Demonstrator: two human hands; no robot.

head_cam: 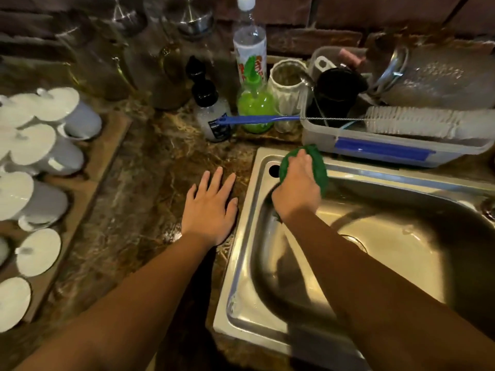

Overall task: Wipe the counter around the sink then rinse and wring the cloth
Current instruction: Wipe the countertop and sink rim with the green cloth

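One green cloth (320, 167) lies under the right hand (297, 188).

1. You have one view only, from the head, looking forward and steeply down over both forearms.
2. It sits close above the sink (241, 277) and the marble counter (139, 188), facing the brick back wall (308, 36).
3. The wide lens bends the edges; the far shelf area looks blurred, perhaps dim.
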